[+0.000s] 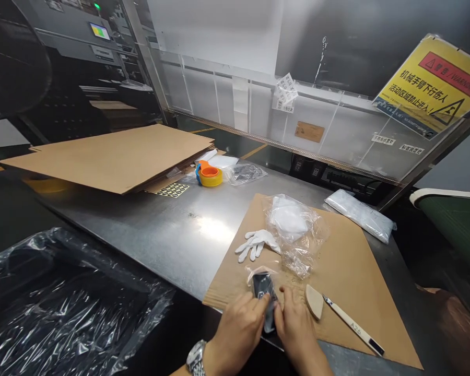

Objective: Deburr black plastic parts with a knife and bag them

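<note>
- My left hand and right hand meet at the lower middle of the frame, both grips narrow and pinched on a small dark part in a clear bag.
- I see the fingertips of each hand pressing the bag's near end from either side; the far end lies free on the cardboard sheet.
- The bagged part's long axis runs roughly up and down the frame, its loose clear end pointing away from me toward the upper frame.
- Just right of my right hand lies a tan scraper with a white handle, handle angled toward the lower right.
- Above the bag, a white glove and a crumpled clear bag sit on the cardboard.
- A yellow tape roll rests further up the steel desk.
</note>
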The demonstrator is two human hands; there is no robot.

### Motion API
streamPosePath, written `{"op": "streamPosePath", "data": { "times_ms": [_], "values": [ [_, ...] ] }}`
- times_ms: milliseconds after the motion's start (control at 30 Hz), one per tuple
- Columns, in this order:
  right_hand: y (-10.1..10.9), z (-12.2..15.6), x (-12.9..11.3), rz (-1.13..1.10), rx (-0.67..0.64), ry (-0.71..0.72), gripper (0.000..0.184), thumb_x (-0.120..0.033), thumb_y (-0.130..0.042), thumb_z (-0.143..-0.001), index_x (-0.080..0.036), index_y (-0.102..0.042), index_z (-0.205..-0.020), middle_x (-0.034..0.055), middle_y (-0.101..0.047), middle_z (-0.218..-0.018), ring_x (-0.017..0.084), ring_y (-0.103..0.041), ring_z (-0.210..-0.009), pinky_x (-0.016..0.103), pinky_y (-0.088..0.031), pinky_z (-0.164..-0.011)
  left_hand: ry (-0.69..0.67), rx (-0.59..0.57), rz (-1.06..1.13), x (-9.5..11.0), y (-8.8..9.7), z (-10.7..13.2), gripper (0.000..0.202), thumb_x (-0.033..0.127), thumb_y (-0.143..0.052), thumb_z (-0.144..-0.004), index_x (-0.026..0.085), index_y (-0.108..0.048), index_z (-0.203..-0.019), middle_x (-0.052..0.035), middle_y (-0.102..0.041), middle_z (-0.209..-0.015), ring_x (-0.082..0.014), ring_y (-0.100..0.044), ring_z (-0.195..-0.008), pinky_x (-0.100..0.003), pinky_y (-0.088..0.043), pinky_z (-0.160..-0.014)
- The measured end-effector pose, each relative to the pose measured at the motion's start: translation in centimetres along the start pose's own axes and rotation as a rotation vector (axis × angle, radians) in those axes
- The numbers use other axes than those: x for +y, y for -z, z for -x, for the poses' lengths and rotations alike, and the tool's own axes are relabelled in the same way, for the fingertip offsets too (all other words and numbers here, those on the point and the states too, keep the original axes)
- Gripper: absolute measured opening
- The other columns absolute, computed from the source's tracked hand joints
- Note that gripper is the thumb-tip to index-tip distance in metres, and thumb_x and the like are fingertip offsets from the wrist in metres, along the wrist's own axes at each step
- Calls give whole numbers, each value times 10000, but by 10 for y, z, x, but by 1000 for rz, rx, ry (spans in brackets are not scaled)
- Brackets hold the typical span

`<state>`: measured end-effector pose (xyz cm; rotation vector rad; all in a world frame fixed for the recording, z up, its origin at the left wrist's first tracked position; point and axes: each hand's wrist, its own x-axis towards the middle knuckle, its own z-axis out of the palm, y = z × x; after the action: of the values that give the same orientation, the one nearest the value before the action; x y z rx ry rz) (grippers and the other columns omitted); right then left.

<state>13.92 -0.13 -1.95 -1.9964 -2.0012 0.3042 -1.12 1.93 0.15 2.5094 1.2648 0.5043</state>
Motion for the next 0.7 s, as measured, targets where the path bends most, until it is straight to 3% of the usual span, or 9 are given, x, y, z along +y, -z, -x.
{"op": "streamPosePath", "data": {
  "times_ms": [100, 267, 400, 533, 633, 700],
  "values": [
    [20, -11, -15, 60, -66, 77, 138, -153, -484, -782, -205, -587, -706, 52, -620, -550, 190, -585, -493, 258, -257, -453, 64, -69, 65, 4, 15, -5, 295, 122, -362, -842, 171, -639, -931, -91, -652, -773, -243, -595, -750, -357, -461, -672],
    [65, -43, -28, 36, -169, 229, 289, -187, -463, -777, -194, -445, -488, 11, -528, -476, 119, -470, -456, 256, -188, -460, 161, -54, 185, -7, 49, -17, 241, 164, -409, -825, 206, -636, -896, -54, -656, -770, -217, -600, -770, -315, -433, -699],
    [93, -69, -37, 20, -203, 317, 181, -93, -468, -674, -193, -466, -523, -12, -458, -482, 102, -392, -450, 255, -173, -463, 185, -31, 345, -17, 81, -26, 194, 171, -459, -773, 204, -649, -751, -39, -622, -698, -226, -571, -745, -342, -399, -722],
    [112, -79, -60, -71, -256, 465, 165, -104, -421, -691, -215, -544, -687, -25, -514, -548, 114, -461, -512, 231, -289, -491, 253, 35, 646, -28, 107, -28, 174, 183, -494, -730, 205, -661, -776, -1, -555, -645, -168, -510, -665, -300, -382, -686],
    [115, -80, -73, -349, -319, 468, 177, -256, -401, -787, -226, -528, -668, -18, -523, -513, 121, -496, -453, 225, -362, -435, 373, 128, 956, -39, 110, -13, 270, 322, -490, -748, 178, -623, -934, 32, -457, -592, -117, -439, -555, -244, -371, -571],
    [107, -83, -76, -545, -327, 398, 218, -401, -456, -799, -242, -593, -742, 0, -542, -508, 147, -528, -442, 242, -412, -413, 514, 235, 1122, -47, 96, 6, 424, 459, -327, -814, 147, -596, -915, 37, -396, -571, -101, -381, -487, -240, -365, -522]
  ]
}}
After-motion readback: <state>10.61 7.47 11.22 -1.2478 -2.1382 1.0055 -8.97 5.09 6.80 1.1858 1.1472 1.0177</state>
